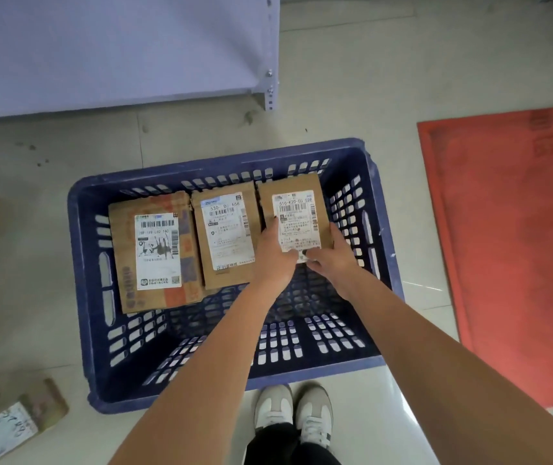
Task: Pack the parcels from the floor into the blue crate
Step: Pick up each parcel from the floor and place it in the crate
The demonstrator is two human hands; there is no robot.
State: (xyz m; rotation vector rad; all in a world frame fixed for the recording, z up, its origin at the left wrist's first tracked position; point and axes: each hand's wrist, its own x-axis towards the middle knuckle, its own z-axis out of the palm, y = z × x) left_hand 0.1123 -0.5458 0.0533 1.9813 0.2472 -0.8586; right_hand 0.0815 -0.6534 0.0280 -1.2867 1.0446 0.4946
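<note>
hands held the third parcel by its near corners: left hand, right hand. it sat beside two others, filling the blue crate's far row tidily.

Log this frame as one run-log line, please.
phase: placing | both hands on third parcel | blue crate: three parcels along far wall | parcels left on floor
</note>
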